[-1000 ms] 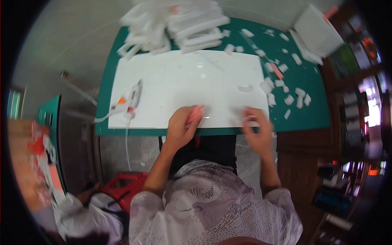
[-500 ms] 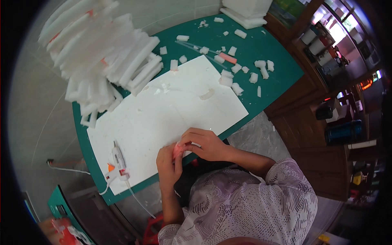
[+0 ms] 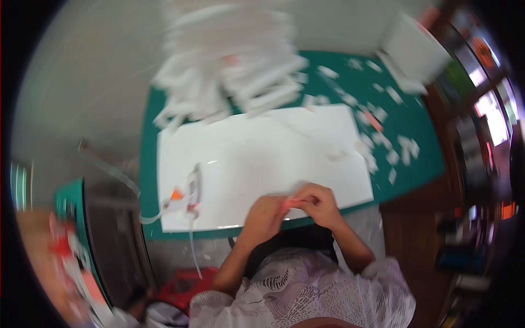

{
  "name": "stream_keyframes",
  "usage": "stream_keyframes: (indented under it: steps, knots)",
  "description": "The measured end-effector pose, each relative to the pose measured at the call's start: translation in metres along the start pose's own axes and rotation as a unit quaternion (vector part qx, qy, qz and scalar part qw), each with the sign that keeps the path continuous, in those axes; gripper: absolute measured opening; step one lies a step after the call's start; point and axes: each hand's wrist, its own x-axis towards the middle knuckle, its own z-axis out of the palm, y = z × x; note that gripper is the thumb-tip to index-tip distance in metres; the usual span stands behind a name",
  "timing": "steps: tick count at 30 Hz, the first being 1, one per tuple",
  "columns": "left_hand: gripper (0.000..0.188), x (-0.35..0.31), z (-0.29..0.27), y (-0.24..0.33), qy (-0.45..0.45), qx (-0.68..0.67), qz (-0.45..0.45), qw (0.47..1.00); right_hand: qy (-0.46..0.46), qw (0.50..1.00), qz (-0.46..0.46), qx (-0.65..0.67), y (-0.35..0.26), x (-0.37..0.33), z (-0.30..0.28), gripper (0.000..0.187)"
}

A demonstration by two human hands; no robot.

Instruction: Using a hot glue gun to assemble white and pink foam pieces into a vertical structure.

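Over the near edge of a white board (image 3: 246,142), my left hand (image 3: 261,220) and my right hand (image 3: 321,206) are close together. A small coral-pink piece (image 3: 290,203) sits between them, gripped by the fingers of both hands. Blur and fingers hide its shape, so I cannot tell its kind. To the left of my hands, a white hot glue gun (image 3: 194,188) with an orange part lies on the board, its nozzle pointing away from me. A pale cord runs from it toward the near edge.
The board lies on a green table (image 3: 413,161). A tall heap of white foam strips (image 3: 240,65) stands at the back. Torn foam bits (image 3: 392,157) and a pink stick (image 3: 373,121) are scattered at the right. A white block stack (image 3: 413,52) occupies the far right corner.
My view has turned, so the table sits straighter and the foam heap appears further right. Both hands still grip the pink piece, with the right hand now slightly further from the left.
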Motion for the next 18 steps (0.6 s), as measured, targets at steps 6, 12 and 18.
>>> stream_keyframes:
  steps: [6, 12, 18]
  knots:
    - [0.016, -0.005, 0.026, -0.012, 0.030, 0.024, 0.055, 0.998, 0.072, 0.995, -0.046, -0.059, 0.045, -0.015, -0.009, 0.013]
    - [0.017, -0.025, 0.029, -0.006, 0.065, 0.139, 0.040, 0.987, 0.025, 0.997, -0.062, -0.036, 0.043, -0.015, -0.004, 0.021]
    - [0.018, -0.015, 0.030, -0.005, 0.042, 0.128, 0.028, 0.990, 0.032, 0.996, -0.071, -0.044, 0.052, -0.007, -0.020, 0.024]
